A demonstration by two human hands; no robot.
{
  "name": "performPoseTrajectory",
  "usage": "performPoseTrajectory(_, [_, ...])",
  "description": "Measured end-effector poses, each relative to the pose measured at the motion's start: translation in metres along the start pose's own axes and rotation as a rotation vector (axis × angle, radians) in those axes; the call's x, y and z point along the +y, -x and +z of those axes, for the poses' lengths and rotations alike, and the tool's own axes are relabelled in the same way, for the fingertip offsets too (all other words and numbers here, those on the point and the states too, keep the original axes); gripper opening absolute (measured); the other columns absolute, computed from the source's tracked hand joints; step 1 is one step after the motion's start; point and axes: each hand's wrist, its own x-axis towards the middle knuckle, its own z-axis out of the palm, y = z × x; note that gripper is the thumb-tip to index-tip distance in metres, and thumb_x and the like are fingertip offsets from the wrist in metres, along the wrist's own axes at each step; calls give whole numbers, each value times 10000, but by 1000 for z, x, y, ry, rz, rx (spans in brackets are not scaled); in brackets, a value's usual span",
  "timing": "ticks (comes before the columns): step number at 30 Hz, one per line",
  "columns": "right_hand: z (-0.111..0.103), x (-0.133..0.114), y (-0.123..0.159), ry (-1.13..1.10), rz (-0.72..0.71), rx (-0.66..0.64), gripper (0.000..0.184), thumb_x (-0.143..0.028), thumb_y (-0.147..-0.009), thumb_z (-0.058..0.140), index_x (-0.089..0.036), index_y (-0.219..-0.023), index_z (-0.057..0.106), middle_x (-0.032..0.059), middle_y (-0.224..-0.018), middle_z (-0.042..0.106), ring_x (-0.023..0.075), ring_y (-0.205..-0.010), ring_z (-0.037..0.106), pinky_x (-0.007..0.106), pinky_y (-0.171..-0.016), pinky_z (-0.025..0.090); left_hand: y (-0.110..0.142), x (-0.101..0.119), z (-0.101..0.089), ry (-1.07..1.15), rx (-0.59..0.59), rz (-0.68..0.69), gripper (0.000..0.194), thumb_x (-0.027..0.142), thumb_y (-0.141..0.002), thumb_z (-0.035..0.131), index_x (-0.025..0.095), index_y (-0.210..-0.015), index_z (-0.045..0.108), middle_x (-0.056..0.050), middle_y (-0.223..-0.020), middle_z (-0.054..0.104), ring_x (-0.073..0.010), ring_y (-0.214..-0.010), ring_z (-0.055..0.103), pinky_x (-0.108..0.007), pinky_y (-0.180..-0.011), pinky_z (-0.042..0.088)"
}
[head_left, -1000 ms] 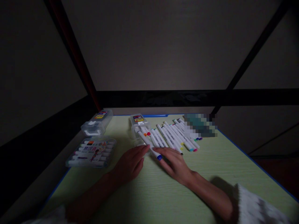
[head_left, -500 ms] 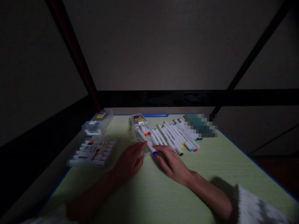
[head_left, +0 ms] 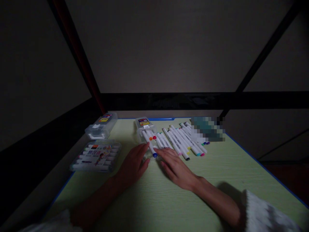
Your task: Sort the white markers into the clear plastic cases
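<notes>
A white marker with a blue cap lies slantwise between my hands, over an open clear plastic case. Two more markers, orange-capped and red-capped, rest in that case. My left hand has its fingers stretched forward, the fingertips touching the blue-capped marker's left side. From the other side, my right hand reaches with extended fingers, its fingertips close to the blue cap; whether they touch it I cannot tell. Neither hand is closed around anything. My fingers partly hide the near end of the case.
Several loose white markers with coloured caps lie right of the case. At the left are a filled marker box and a closed clear case. A blurred greenish item sits at the back right of the table.
The blue-capped marker has swung, its capped end shifting left and slightly away from me. My right fingertips have moved left with it; my left hand has barely moved.
</notes>
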Motion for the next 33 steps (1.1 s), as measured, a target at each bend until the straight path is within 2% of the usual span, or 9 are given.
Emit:
performPoseTrajectory(15, [2, 0, 0, 10, 60, -91, 523, -117, -878, 361, -160, -1384, 237, 127, -1271, 511, 227, -1184, 452, 515, -1040, 292, 1, -3, 5, 25, -43, -71, 483, 226, -881, 395, 123, -1343, 295, -163, -1291, 459, -237, -1191, 452, -405, -988, 408])
performPoseTrajectory(23, [2, 0, 0, 11, 66, -94, 513, -135, -879, 364, -148, -1379, 254, 135, -1270, 515, 229, -1187, 456, 523, -1039, 293, -1, -2, 4, 85, -39, -95, 455, 210, -875, 392, 113, -1316, 331, -170, -1270, 473, -244, -1171, 468, -423, -977, 416])
performPoseTrajectory(29, [2, 0, 0, 11, 64, -95, 530, -136, -878, 370, -160, -1389, 232, 129, -1293, 500, 225, -1202, 445, 523, -1044, 289, -1, -2, 4, 97, -30, -109, 477, 195, -872, 407, 156, -1336, 300, -143, -1290, 457, -232, -1189, 452, -419, -995, 400])
performPoseTrajectory(33, [2, 0, 0, 10, 76, -106, 515, -140, -880, 370, -152, -1380, 246, 131, -1297, 495, 225, -1209, 438, 518, -1047, 288, -1, -2, 5, 103, -46, -116, 463, 209, -878, 392, 127, -1326, 310, -162, -1295, 449, -237, -1203, 439, -420, -1003, 392])
